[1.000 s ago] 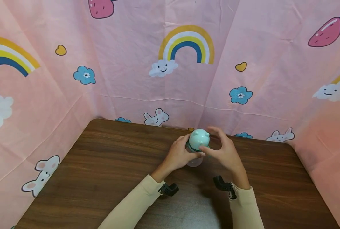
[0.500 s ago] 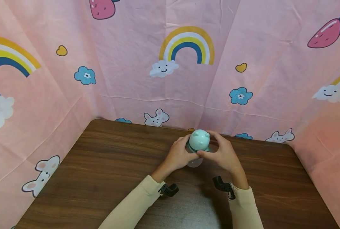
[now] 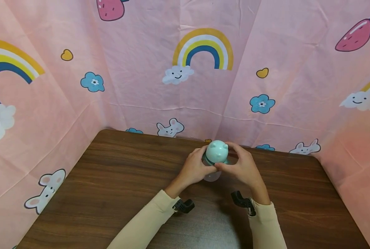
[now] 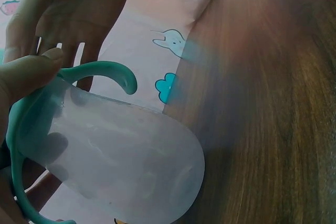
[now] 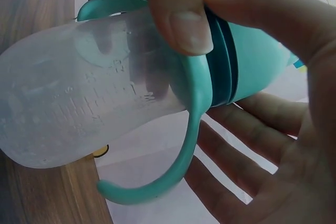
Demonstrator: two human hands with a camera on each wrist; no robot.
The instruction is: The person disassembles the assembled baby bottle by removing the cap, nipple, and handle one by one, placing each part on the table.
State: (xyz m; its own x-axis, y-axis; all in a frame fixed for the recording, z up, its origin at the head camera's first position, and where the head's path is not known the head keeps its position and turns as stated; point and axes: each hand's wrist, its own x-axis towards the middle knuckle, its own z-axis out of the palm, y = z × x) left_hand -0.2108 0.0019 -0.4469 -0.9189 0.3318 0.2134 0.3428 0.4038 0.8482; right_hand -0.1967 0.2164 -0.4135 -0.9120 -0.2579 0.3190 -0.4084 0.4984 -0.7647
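The right hand (image 3: 244, 171) lowers its thumb (image 3: 226, 168) from the cap (image 3: 216, 151), grasping the bottle (image 4: 126, 145) over the table (image 3: 125, 180) alongside the gripping left hand (image 3: 195, 169); uneven pressure could make it slip.

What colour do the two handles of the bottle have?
The handles are teal green; the right wrist view shows them best.

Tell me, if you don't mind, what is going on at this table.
A person in cream sleeves is handling a translucent, rounded plastic-looking bottle. The left hand holds it near its teal ring with curved handles; the right hand holds it near the dark green collar below the mint-green domed cap. The cap is on. Whether the bottle touches the brown wood-grain table is hard to tell.
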